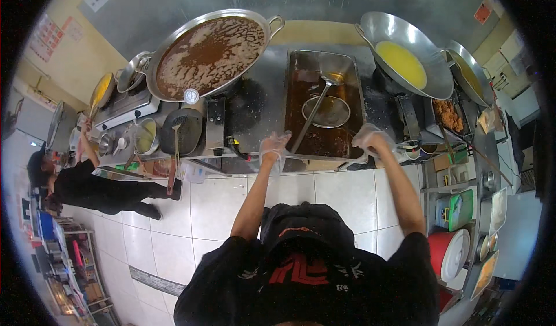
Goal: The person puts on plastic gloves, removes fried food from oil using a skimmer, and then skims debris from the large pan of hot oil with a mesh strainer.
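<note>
Before me on the steel counter sits a deep rectangular metal tray (357, 122) with dark brown liquid in it. A metal ladle (318, 101) lies slanted in the tray, across a round wire strainer (340, 115). My left hand (274, 147), in a clear plastic glove, is at the tray's near left corner, close to the end of the ladle's handle; whether it touches either cannot be told. My right hand (372, 139), gloved likewise, is at the near right corner with its fingers curled; what they hold, if anything, is hidden.
A large wok of foamy brown liquid (213, 56) with a dial thermometer (191, 96) stands left. At right are a wok of yellow liquid (402, 65) and a tray of browned food (449, 115). A co-worker (100, 187) stands far left. A red container (447, 254) is low on the right.
</note>
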{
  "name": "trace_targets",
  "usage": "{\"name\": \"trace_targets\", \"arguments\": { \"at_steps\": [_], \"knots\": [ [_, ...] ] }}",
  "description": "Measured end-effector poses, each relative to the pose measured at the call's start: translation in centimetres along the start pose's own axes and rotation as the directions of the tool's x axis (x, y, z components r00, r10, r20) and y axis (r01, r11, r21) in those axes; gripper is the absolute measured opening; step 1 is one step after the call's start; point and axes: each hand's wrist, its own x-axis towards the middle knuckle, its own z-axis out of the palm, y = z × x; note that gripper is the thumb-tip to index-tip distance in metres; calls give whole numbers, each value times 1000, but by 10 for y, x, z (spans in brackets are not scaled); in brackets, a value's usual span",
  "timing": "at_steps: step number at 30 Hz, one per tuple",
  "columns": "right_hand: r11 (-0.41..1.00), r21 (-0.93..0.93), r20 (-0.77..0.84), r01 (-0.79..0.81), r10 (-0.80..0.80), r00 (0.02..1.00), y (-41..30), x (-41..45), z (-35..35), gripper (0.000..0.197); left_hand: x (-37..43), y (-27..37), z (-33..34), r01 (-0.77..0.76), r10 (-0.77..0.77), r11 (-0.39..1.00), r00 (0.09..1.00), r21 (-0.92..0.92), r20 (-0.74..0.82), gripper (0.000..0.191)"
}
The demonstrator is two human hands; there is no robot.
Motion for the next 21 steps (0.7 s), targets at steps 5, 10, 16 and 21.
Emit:
{"name": "trace_targets", "arguments": {
  "at_steps": [5,10,16,21],
  "knots": [
    [533,846,144,-5,-219,965,45,-55,-12,30,2,10,29,-111,108,989,994,-103,-29,41],
    [915,350,-248,199,-114,962,38,-106,26,23,-22,19,33,-272,335,930,905,248,-262,23],
    [775,431,-463,462,-249,850,31,-112,54,16,-31,20,30,49,-123,981,906,-188,-405,24],
    [552,698,-498,456,-84,863,-18,-100,27,20,-11,64,-17,295,-349,899,929,-324,-122,44]
  ]
}}
